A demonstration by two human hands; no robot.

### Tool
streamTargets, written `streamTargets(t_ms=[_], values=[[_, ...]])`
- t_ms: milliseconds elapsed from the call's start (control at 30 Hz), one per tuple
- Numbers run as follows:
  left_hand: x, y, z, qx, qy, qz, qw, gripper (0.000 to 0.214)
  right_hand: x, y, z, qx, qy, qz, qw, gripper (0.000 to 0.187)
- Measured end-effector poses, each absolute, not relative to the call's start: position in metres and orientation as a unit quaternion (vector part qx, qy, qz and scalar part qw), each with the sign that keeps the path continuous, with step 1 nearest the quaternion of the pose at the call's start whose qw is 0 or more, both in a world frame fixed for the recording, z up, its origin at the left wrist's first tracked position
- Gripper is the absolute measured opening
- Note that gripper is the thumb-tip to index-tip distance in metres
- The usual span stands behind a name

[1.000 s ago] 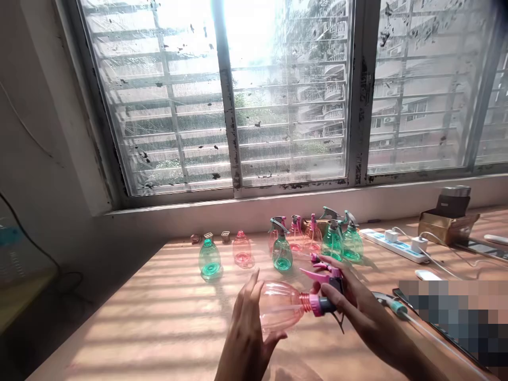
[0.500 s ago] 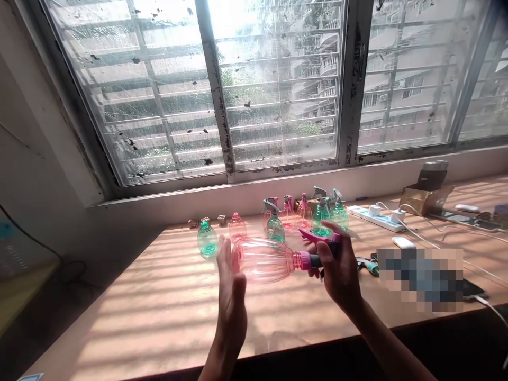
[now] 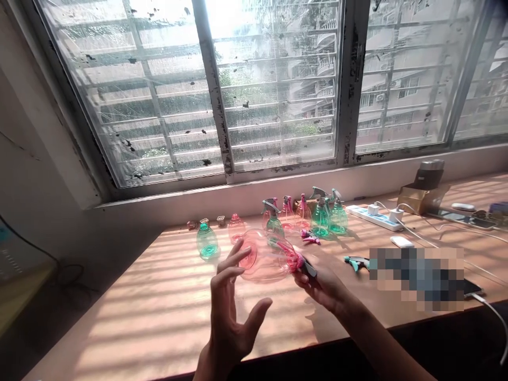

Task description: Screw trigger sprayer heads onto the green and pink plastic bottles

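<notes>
A clear pink spray bottle is held nearly level above the table, its base to the left. My right hand is closed around the pink-and-grey sprayer head at its neck; the trigger is mostly hidden by the hand. At the base end, my left hand has its fingers apart and curved, thumb out. Its fingertips overlap the base in view, and I cannot tell whether they touch. Beyond the bottle, a loose pink sprayer head lies on the table. A teal sprayer head lies right of my right hand.
Along the window wall stand an open green bottle, an open pink bottle and several bottles with sprayers, including a green one. A power strip with plugged chargers, cables, and a box occupy the table's right side.
My right hand has turned and lowered the bottle's sprayer end, so the trigger no longer shows above it. My left hand's fingers have spread and curled. The loose pink sprayer head has come into view.
</notes>
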State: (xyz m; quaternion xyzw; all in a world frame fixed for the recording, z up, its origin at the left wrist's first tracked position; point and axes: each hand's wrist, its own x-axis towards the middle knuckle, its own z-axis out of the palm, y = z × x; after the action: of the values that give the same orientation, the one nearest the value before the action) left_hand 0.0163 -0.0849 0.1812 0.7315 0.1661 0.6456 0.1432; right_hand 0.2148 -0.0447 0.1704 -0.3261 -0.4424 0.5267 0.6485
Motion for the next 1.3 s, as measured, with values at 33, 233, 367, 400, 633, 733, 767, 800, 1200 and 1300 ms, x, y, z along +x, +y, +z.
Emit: streamTargets(t_ms=[33, 233, 367, 400, 633, 733, 767, 800, 1200, 1300], values=[[0.016, -0.087, 0.183, 0.698, 0.166, 0.675, 0.173, 0.043, 0.213, -0.046, 0.169, -0.324, -0.442, 0.523, 0.653, 0.044], [-0.001, -0.084, 0.197, 0.646, 0.343, 0.643, 0.227, 0.053, 0.203, -0.068, 0.157, -0.305, -0.454, 0.247, 0.800, 0.035], [-0.015, -0.073, 0.196, 0.749, 0.342, 0.560, 0.089, 0.058, 0.212, -0.069, 0.164, -0.313, -0.409, 0.304, 0.801, 0.027], [-0.016, -0.073, 0.194, 0.766, 0.324, 0.554, 0.045, 0.061, 0.215, -0.066, 0.168, -0.315, -0.395, 0.403, 0.763, 0.025], [0.000, -0.099, 0.199, 0.746, 0.205, 0.608, 0.175, 0.027, 0.205, -0.054, 0.175, -0.313, -0.368, 0.581, 0.655, 0.041], [-0.004, -0.099, 0.204, 0.646, 0.254, 0.667, 0.271, 0.059, 0.199, -0.062, 0.162, -0.306, -0.407, 0.463, 0.725, 0.033], [-0.008, -0.096, 0.205, 0.619, 0.299, 0.663, 0.295, 0.072, 0.200, -0.065, 0.156, -0.307, -0.438, 0.381, 0.754, 0.034], [-0.013, -0.092, 0.205, 0.606, 0.346, 0.639, 0.322, 0.084, 0.203, -0.067, 0.148, -0.307, -0.470, 0.290, 0.775, 0.036], [0.001, -0.098, 0.202, 0.821, 0.252, 0.513, 0.000, 0.055, 0.203, -0.041, 0.154, -0.346, -0.483, 0.540, 0.596, 0.042], [0.001, -0.100, 0.199, 0.853, 0.252, 0.457, 0.012, 0.076, 0.206, -0.034, 0.153, -0.347, -0.498, 0.527, 0.595, 0.045]])
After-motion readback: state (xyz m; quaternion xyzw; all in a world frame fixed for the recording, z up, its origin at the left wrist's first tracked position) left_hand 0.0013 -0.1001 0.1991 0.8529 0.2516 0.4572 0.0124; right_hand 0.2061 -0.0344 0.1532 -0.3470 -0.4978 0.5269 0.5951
